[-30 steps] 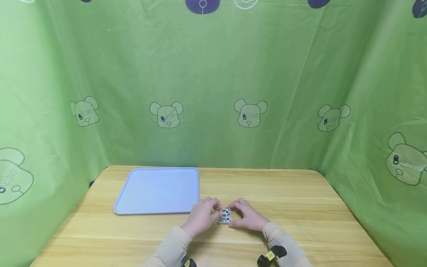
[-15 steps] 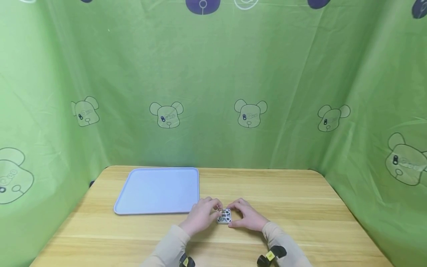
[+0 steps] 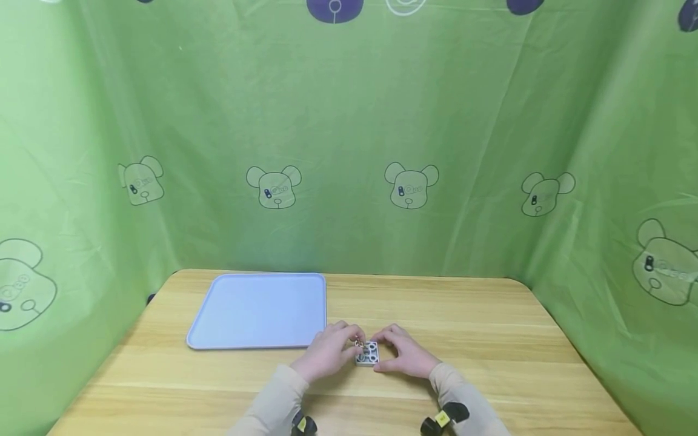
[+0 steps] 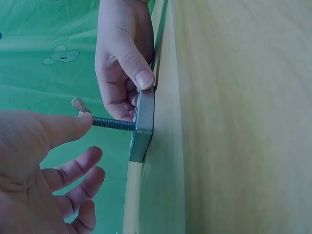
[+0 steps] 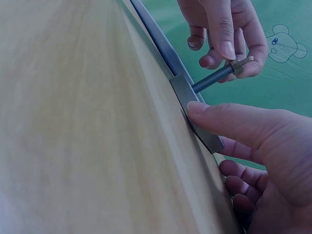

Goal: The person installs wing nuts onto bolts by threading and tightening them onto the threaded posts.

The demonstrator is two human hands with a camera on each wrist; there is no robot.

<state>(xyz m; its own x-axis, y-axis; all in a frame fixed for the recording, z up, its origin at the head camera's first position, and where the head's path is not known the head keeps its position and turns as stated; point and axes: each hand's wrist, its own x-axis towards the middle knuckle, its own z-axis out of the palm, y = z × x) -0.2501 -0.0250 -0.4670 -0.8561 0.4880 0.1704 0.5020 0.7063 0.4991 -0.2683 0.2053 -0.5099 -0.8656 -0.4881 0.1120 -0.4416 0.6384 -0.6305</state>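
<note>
Head view: a metal block (image 4: 146,105) lies on the wooden desk (image 3: 463,315), gripped by the right hand (image 3: 406,356); the left hand (image 3: 329,351) pinches the top of a bolt (image 4: 113,124) standing in it. The bolt seems only partly in, much length left outside. Blue tray (image 3: 259,312) nearby; green bear-printed curtain (image 3: 338,109) around.

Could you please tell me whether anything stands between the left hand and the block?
Only the bolt: its threaded shaft spans from the left hand to the block. Nothing else visible intervenes; the right hand grips the block's side.
</note>
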